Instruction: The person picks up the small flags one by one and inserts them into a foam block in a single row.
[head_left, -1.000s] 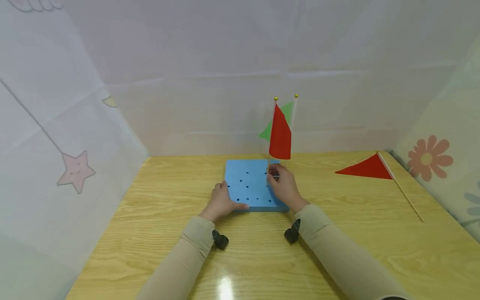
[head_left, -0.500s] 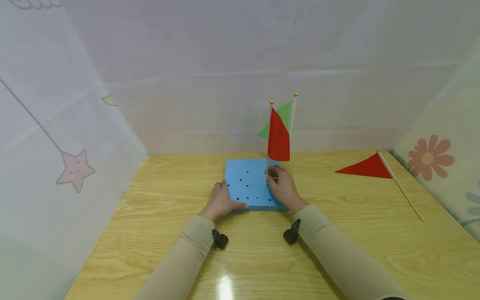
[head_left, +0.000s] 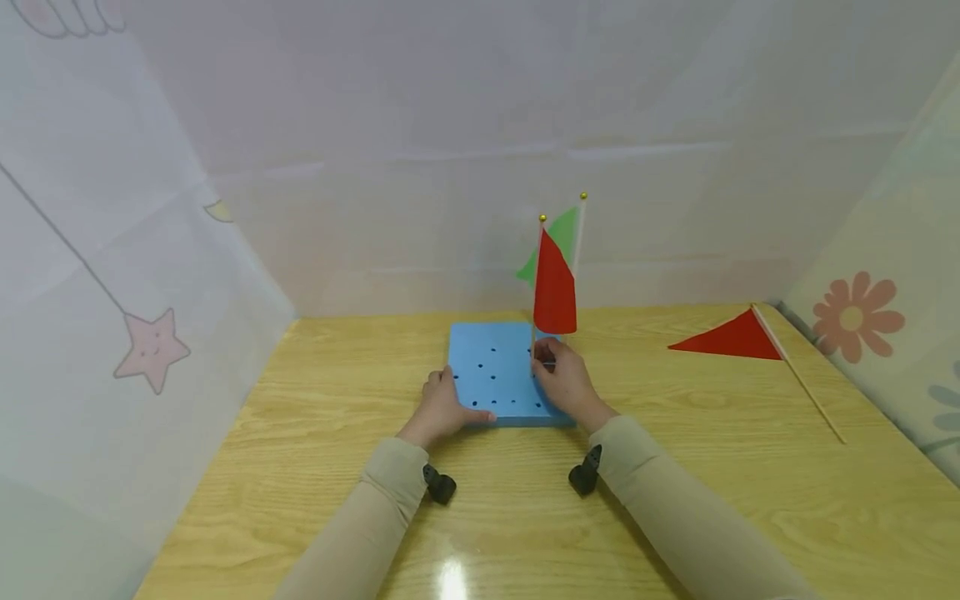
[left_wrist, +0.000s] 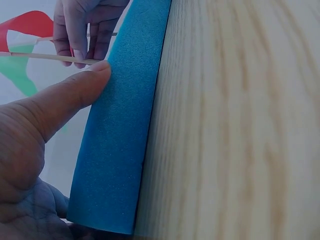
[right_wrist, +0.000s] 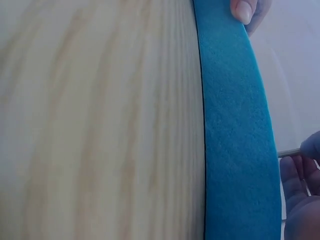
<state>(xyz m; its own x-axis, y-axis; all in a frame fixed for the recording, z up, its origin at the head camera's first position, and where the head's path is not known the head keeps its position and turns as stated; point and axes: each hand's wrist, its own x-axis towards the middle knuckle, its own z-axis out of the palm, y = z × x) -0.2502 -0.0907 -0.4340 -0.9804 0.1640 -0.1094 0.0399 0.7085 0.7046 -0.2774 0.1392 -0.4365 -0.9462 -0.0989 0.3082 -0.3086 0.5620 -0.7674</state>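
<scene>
Right hand: here it is, the right hand [head_left: 567, 375], nearly closed, thumb and fingertips pinching the stick of the red flag [head_left: 555, 292] low down, above the board [head_left: 512, 367].
Left hand: and over on the other side, the left hand [head_left: 444, 406] grips the board's near left corner, fingers at the left side, thumb stretched along the near edge; the left wrist view has that thumb [left_wrist: 75, 95] pressed right on the edge.
Red flag: nearly upright over the board's right half, gold ball on top, cloth hanging to the right; the foot of the stick comes down at the board (seated in a hole or merely touching, I can't tell).
Green flag: just behind, the green flag [head_left: 564, 232] stands leaning slightly, partly covered by the red one, its foot hidden by the right hand.
Board: blue, thick, dotted with small dark holes, lying flat on the counter [head_left: 337, 375] between the two hands.
Spare flag: well off to the right, the second red flag [head_left: 731, 337] lies on the counter, cloth pointing left, stick slanting toward the near right.
Backdrop: pale cloth [head_left: 420, 217] behind it all, a pink star [head_left: 152, 346] on the left, a red flower [head_left: 857, 317] on the right.
</scene>
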